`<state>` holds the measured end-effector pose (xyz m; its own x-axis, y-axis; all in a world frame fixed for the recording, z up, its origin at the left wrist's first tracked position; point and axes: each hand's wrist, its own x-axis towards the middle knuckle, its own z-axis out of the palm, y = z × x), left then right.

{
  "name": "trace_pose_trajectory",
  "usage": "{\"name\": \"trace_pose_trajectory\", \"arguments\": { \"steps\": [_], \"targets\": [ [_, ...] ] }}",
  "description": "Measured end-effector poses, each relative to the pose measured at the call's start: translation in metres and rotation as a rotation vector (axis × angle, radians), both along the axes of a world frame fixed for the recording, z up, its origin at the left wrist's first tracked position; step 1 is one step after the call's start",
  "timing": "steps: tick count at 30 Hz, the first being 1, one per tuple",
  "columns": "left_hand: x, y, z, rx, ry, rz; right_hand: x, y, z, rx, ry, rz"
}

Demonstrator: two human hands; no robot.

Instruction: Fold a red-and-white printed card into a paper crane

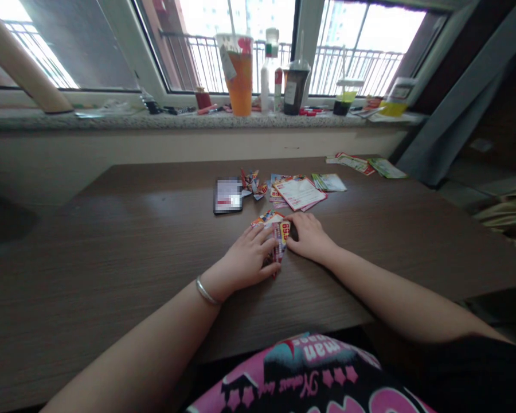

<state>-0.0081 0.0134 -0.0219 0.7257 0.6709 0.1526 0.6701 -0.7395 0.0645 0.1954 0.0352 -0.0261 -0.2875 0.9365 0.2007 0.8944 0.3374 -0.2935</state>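
Shirt [307, 373] at six; left hand [254, 255] spread over flyer [280, 236], right hand [312, 235] at three (grip unclear); likely folding, creasing required.

So there's a plain silver-coloured bangle [206, 291] on the left wrist [218, 281], around 7 o'clock. Down at 6 it's a black tee [258, 385] with a loud print: pink script [303, 385], little pink stars [339, 376], some white lettering [322, 347], a teal patch [279, 358]. Black sleeve [468, 367] over at 4, looks plain.
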Motion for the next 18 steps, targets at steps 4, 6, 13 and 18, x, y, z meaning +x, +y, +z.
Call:
{"name": "trace_pose_trajectory", "arguments": {
  "steps": [4, 6, 13, 18],
  "targets": [
    [0.001, 0.0033, -0.0064, -0.043, 0.006, 0.021, 0.0027, 0.0047, -0.0061, 0.013, 0.016, 0.014],
    [0.0017, 0.0037, -0.0083, -0.048, 0.011, 0.034, 0.0033, 0.0057, -0.0075, 0.01, 0.022, 0.012],
    [0.0013, 0.0044, -0.0097, -0.054, 0.064, 0.038, 0.0021, 0.0056, -0.0038, -0.004, 0.034, 0.002],
    [0.002, 0.0044, -0.0077, -0.08, 0.094, 0.04, 0.0018, 0.0066, -0.0036, -0.007, 0.023, -0.017]
  ]
}}
